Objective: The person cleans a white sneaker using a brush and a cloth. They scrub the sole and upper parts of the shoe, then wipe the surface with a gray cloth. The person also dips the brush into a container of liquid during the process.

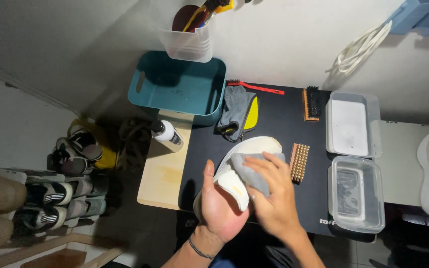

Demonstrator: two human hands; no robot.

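My left hand (219,206) cups a white shoe (251,147) from below and holds it over the black mat (279,116), sole edge turned up. My right hand (274,196) presses a grey cloth (251,173) against the shoe's side, fingers spread over the cloth. A small wooden brush with pale bristles (299,162) lies on the mat just right of my right hand.
A teal basket (179,87) and a clear tub of tools (187,42) stand at the back. A spray bottle (167,135) lies on the wooden board. A folded grey cloth (234,111), a red-handled brush (256,88), a dark-bristled brush (312,103) and two clear plastic containers (353,159) sit around the mat. Shoes crowd the floor at left.
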